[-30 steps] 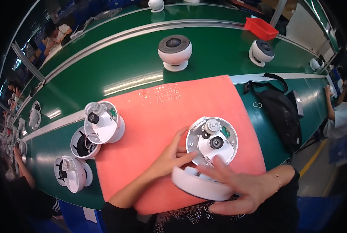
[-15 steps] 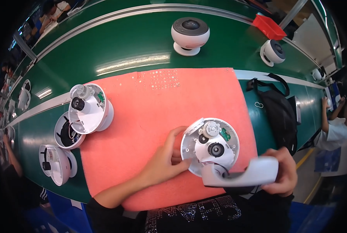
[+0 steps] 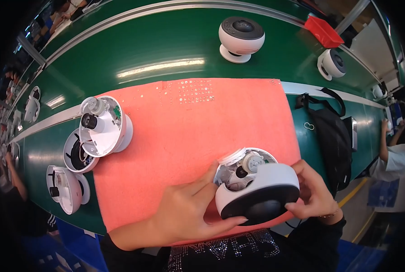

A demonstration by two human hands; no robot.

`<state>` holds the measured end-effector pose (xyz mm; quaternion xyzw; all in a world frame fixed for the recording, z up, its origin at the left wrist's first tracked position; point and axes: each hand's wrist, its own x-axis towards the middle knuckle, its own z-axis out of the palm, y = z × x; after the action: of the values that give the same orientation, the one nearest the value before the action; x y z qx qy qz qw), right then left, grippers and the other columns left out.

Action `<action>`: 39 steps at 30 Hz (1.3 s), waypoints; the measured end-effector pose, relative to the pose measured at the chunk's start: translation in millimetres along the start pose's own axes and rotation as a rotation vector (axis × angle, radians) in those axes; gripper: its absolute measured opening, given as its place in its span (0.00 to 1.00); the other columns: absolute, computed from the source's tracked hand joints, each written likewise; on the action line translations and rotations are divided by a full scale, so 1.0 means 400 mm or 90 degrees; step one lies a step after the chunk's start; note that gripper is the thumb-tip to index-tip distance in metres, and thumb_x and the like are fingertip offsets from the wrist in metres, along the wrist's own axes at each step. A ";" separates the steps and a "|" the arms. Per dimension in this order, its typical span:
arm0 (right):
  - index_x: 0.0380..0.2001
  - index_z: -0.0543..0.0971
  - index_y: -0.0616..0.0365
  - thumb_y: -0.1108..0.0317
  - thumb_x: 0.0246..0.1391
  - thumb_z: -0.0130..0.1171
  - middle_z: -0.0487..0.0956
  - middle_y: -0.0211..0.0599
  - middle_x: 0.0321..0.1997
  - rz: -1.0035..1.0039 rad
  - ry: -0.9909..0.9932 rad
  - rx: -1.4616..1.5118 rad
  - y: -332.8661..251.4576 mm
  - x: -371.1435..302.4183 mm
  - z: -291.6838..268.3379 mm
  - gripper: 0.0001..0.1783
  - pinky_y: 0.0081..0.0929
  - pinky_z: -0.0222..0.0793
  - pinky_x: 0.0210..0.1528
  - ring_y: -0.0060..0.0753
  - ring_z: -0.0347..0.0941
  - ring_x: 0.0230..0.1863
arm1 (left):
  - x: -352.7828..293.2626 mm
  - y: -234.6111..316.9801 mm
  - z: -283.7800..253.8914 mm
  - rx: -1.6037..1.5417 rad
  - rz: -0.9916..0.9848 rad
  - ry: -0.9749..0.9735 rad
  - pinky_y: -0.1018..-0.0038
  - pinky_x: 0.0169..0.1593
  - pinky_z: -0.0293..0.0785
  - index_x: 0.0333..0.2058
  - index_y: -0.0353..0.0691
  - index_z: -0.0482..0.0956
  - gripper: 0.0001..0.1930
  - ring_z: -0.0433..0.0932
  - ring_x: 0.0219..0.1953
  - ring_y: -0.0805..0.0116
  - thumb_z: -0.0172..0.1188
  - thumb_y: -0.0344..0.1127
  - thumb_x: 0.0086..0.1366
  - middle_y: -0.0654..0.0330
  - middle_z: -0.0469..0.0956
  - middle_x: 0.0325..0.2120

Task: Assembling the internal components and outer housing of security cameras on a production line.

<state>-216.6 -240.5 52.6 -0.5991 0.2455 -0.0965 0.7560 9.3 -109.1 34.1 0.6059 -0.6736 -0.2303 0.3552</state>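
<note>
In front of me, on a salmon-pink mat (image 3: 166, 131), stands an open round white device housing (image 3: 266, 152). Inside it show a white motor (image 3: 253, 162) and part of a dark lens. A white cover with a black front (image 3: 259, 201) leans over its near side, hiding much of the inside. My right hand (image 3: 315, 192) is closed round the cover's right edge, with the thumb on the black face. My left hand (image 3: 182, 211) is closed at the left side, its thumb pressed on the cover's lower edge and its fingers against the housing, partly hidden.
At the mat's left are an opened white unit (image 3: 103, 136), a white shell (image 3: 68, 152) and another opened unit (image 3: 66, 192). Rows of small screws (image 3: 197, 91) lie on the mat's far edge. Beyond stand finished-looking units (image 3: 242, 41); a black bag (image 3: 331, 138) lies right. Co-workers sit at both sides.
The cover has moved left over the housing and turned, so its black front now shows. My left hand has come round to touch the cover too. The view has shifted slightly.
</note>
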 end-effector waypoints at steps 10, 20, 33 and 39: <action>0.13 0.69 0.64 0.59 0.44 0.58 0.64 0.39 0.09 -0.081 0.031 -0.538 -0.035 0.103 -0.036 0.19 0.25 0.55 0.16 0.34 0.63 0.11 | 0.036 -0.019 -0.033 0.173 -0.089 -0.102 0.73 0.17 0.66 0.19 0.35 0.75 0.24 0.71 0.11 0.60 0.66 0.54 0.41 0.57 0.71 0.09; 0.13 0.69 0.62 0.54 0.45 0.56 0.64 0.39 0.09 -0.101 -0.055 -0.601 -0.022 0.120 -0.079 0.22 0.28 0.56 0.17 0.41 0.64 0.13 | 0.061 -0.018 -0.030 0.221 -0.044 -0.110 0.70 0.14 0.63 0.11 0.36 0.71 0.28 0.67 0.07 0.61 0.59 0.60 0.46 0.58 0.64 0.03; 0.42 0.75 0.58 0.62 0.35 0.64 0.70 0.35 0.41 -0.399 -0.141 -0.772 -0.092 0.094 0.026 0.26 0.28 0.58 0.37 0.35 0.65 0.39 | 0.064 -0.004 -0.050 0.206 -0.067 -0.144 0.68 0.15 0.64 0.13 0.35 0.72 0.26 0.68 0.09 0.58 0.58 0.57 0.49 0.55 0.65 0.05; 0.47 0.72 0.56 0.70 0.38 0.56 0.69 0.34 0.50 -0.413 -0.166 -0.746 -0.060 0.094 0.037 0.27 0.36 0.53 0.43 0.36 0.64 0.48 | 0.061 -0.006 -0.045 0.190 -0.100 -0.137 0.69 0.17 0.63 0.15 0.35 0.72 0.24 0.67 0.10 0.57 0.62 0.55 0.45 0.55 0.64 0.05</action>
<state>-173.5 -250.4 68.1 -0.9595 -0.0279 -0.0962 0.2632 24.5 -131.1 48.7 0.6746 -0.6849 -0.2184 0.1677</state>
